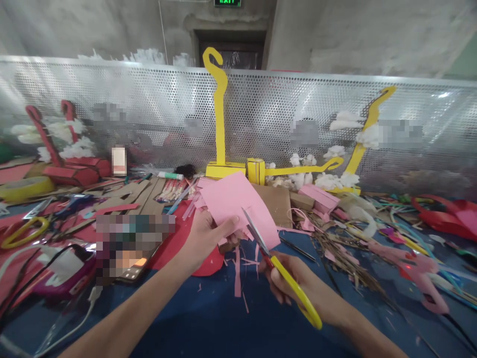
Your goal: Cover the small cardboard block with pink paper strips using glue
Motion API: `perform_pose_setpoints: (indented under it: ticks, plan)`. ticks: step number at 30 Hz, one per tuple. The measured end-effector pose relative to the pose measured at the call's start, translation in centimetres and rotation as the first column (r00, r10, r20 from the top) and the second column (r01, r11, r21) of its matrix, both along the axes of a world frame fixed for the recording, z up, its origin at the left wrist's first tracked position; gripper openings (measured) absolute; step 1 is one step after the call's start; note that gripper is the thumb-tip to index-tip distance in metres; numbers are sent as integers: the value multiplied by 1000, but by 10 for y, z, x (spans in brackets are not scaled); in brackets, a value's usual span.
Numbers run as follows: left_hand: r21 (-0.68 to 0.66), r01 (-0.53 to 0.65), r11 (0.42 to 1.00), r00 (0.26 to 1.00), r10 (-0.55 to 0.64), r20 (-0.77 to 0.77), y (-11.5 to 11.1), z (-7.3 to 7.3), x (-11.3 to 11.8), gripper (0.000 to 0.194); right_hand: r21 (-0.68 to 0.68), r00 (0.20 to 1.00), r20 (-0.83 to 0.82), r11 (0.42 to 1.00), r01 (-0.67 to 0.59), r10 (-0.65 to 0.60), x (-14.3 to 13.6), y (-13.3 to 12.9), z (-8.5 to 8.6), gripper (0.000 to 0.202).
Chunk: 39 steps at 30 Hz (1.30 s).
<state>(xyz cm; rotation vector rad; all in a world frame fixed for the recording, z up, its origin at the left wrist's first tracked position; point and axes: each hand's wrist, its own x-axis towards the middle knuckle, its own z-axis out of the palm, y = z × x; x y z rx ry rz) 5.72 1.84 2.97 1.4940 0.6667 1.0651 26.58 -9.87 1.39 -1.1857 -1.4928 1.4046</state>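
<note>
A green EXIT sign (227, 3) is running off the frame's top; at centre, the left hand (206, 236) is pinching pink paper (231, 199) that is hiding some fingers; the right hand (290, 278) is gripping scissors (278, 264).

The paper sheet (227, 199) is plain pink. At its right side, the scissors (286, 278) have grey blades and yellow handles with a touch of red. Below it, the bench (223, 323) is dark blue; left of it, a cut-out (164, 256) is plain red. Behind it, a hooked strip (220, 119) is yellow and the silver panel (156, 99) is dotted with holes. Far right of it, the glue gun (421, 268) is pink.
</note>
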Motion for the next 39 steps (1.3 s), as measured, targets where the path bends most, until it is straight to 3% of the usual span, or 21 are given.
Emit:
perform_pose_setpoints:
  ticks: [7,17,26,33,39]
  plan:
    - [-58,72,996,997,-72,-1,-2,0,0,34,32,1000,-26,999,-4,5,0,6,-17,58]
    - [-42,58,997,998,-58,3,1,-1,-2,34,-36,999,-4,998,42,-42,-5,6,-7,56]
    - [-63,93,994,995,-92,24,2,-3,-1,33,11,999,-23,999,39,-38,-4,9,-14,48]
    - [-52,82,995,997,-82,9,2,-3,-2,34,23,1000,22,1000,12,-12,-1,8,-17,55]
    - [30,43,999,999,-43,-6,9,-5,-4,35,-14,996,37,997,-75,75,2,1,-1,75]
